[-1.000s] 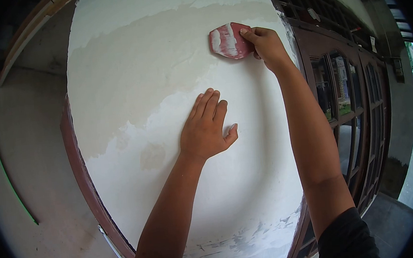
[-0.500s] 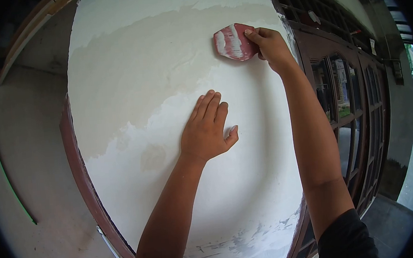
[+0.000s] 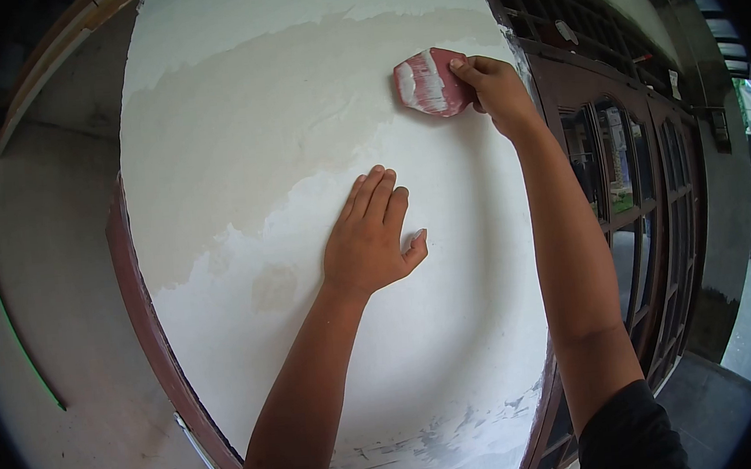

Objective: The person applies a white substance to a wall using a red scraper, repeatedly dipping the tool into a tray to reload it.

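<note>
In my right hand [image 3: 498, 92] is a red putty scraper [image 3: 454, 83], pinched between thumb and fingers at its right end. White putty streaks the scraper's face, and its left edge lies at the upper right of the wall panel [image 3: 453, 317]. My left hand [image 3: 364, 240] rests on the panel lower down, palm toward it, fingers stretched upward and thumb out to the side. It holds nothing. A greyish damp-looking band [image 3: 235, 131] crosses the upper panel, with whiter surface above and below it.
Right of the panel stands a dark wooden door [image 3: 620, 149] with glass panes. A brown frame strip [image 3: 149, 323] edges the panel's left side. Beyond it are a grey wall [image 3: 60, 259] and a thin green line [image 3: 16, 324]. Dark smears [image 3: 445, 441] mark the panel's lower part.
The scraper and my right hand have shifted slightly right and down. My left hand stays at nearly the same spot, a touch further left in view.
</note>
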### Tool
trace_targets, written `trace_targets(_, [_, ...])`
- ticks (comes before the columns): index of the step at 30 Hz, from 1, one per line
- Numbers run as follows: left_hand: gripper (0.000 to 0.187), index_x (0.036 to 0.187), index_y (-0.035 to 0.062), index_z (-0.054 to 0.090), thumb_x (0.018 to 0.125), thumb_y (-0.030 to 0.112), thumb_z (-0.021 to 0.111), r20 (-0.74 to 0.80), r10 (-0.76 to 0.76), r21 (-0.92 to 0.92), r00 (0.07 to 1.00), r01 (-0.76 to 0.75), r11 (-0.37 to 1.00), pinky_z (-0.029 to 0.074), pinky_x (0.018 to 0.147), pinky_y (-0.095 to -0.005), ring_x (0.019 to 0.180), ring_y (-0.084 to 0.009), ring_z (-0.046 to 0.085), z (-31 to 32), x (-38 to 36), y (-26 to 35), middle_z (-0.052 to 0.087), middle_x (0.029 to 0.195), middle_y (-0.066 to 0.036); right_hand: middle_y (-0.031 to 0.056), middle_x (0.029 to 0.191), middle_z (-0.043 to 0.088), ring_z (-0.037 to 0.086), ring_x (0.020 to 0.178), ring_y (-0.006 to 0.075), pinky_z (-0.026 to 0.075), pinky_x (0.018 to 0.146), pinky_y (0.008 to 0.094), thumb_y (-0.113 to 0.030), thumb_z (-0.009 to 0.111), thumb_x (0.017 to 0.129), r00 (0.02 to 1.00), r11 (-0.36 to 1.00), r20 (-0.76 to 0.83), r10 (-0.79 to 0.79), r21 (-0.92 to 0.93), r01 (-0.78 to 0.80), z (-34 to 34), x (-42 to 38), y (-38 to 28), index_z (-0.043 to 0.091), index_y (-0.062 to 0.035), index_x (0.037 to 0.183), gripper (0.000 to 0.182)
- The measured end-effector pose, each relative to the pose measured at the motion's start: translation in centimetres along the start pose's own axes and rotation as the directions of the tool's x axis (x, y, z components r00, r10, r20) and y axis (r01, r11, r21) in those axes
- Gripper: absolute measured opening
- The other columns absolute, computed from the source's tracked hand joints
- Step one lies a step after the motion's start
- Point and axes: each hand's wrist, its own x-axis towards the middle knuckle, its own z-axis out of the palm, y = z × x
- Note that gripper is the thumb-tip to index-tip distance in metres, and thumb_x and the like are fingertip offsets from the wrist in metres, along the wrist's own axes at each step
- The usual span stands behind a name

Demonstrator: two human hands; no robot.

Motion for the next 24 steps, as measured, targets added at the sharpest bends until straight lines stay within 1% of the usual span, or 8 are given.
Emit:
trace_targets(1, [0.047, 0.115, -0.003, 0.062, 0.078, 0.024, 0.073, 0.004, -0.005, -0.001, 1.0, 0.005, 1.0, 0.042, 0.114, -0.0499, 0.134, -0.0377, 0.051, 0.0, 0.0, 0.0, 0.059, 0.131, -0.022, -0.001, 0.072, 0.059, 0.04, 0.057, 0.0063, 0.031, 0.052, 0.0235, -0.032, 0.067, 0.099, 1.0, 1.0, -0.001, -0.023, -0.001, 0.023, 1.3, -0.3, -0.5, 0.071, -0.0007, 0.1, 0.031])
trace_targets(4, [0.047, 0.115, -0.0031, 0.062, 0.078, 0.024, 0.073, 0.007, 0.001, 0.003, 1.0, -0.001, 1.0, 0.041, 0.114, -0.05, 0.134, -0.0378, 0.051, -0.1, 0.1, 0.0, 0.058, 0.132, -0.022, 0.011, 0.087, 0.073, 0.064, 0.073, 0.0194, 0.051, 0.07, 0.0348, -0.032, 0.067, 0.097, 0.995, 0.966, -0.029, -0.094, -0.246, 0.084, 3.3, -0.5, -0.4, 0.072, 0.003, 0.105, 0.037])
trace_targets(10, [0.046, 0.113, -0.0029, 0.061, 0.078, 0.024, 0.073, -0.012, -0.001, -0.008, 1.0, 0.001, 1.0, 0.041, 0.115, -0.0496, 0.133, -0.0374, 0.051, 0.0, 0.0, 0.0, 0.059, 0.131, -0.022, 0.0123, 0.088, 0.073, 0.066, 0.074, 0.0186, 0.051, 0.069, 0.0332, -0.031, 0.068, 0.097, 0.987, 0.953, -0.14, -0.075, -0.301, 0.03, -0.6, -0.5, 2.0, 0.073, 0.0048, 0.106, 0.038])
trace_targets(12, [0.045, 0.112, -0.0027, 0.061, 0.078, 0.023, 0.073, -0.014, -0.003, -0.003, 1.0, 0.003, 1.0, 0.041, 0.115, -0.0496, 0.133, -0.0373, 0.051, 0.0, 0.2, -0.1, 0.059, 0.131, -0.022, 0.0064, 0.078, 0.067, 0.055, 0.063, 0.0113, 0.044, 0.058, 0.0285, -0.029, 0.068, 0.098, 0.991, 0.993, -0.131, 0.025, -0.107, -0.039, -2.1, -0.4, 1.8, 0.072, 0.0048, 0.103, 0.035])
trace_targets(15, [0.043, 0.11, -0.0025, 0.061, 0.077, 0.023, 0.074, -0.003, -0.011, -0.004, 1.0, 0.011, 1.0, 0.041, 0.115, -0.0495, 0.133, -0.0373, 0.051, 0.0, 0.1, 0.0, 0.059, 0.13, -0.021, 0.0024, 0.071, 0.061, 0.044, 0.056, 0.0081, 0.036, 0.051, 0.0266, -0.029, 0.069, 0.097, 0.994, 0.996, -0.086, 0.064, 0.075, -0.058, -1.7, -0.8, 1.2, 0.072, 0.0019, 0.098, 0.031])
trace_targets(17, [0.043, 0.109, -0.0024, 0.061, 0.077, 0.023, 0.074, -0.003, -0.005, -0.003, 1.0, 0.005, 1.0, 0.041, 0.115, -0.0495, 0.133, -0.0373, 0.051, 0.0, 0.1, 0.0, 0.059, 0.131, -0.021, 0.0, 0.068, 0.056, 0.04, 0.054, 0.0075, 0.032, 0.05, 0.0266, -0.03, 0.069, 0.098, 0.999, 0.998, -0.034, 0.018, 0.058, -0.016, 0.4, -0.8, 1.0, 0.072, 0.0006, 0.094, 0.031])
trace_targets(22, [0.043, 0.11, -0.0026, 0.06, 0.077, 0.022, 0.075, 0.009, 0.006, 0.001, 1.0, -0.006, 1.0, 0.042, 0.115, -0.0494, 0.133, -0.0377, 0.052, 0.0, 0.1, -0.1, 0.059, 0.13, -0.022, 0.0136, 0.088, 0.074, 0.066, 0.078, 0.0193, 0.051, 0.074, 0.0346, -0.031, 0.068, 0.096, 0.997, 0.971, -0.05, -0.057, -0.233, 0.044, 3.6, -1.3, 0.3, 0.072, 0.0045, 0.107, 0.037])
trace_targets(24, [0.042, 0.108, -0.0023, 0.06, 0.077, 0.022, 0.075, 0.006, 0.006, 0.0, 1.0, -0.006, 1.0, 0.042, 0.114, -0.0493, 0.133, -0.0376, 0.051, -0.1, 0.1, -0.1, 0.06, 0.13, -0.022, 0.0133, 0.087, 0.073, 0.066, 0.077, 0.0187, 0.051, 0.073, 0.0342, -0.03, 0.068, 0.096, 0.994, 0.966, -0.083, -0.069, -0.254, 0.046, 2.3, -0.8, 1.3, 0.073, 0.004, 0.107, 0.036])
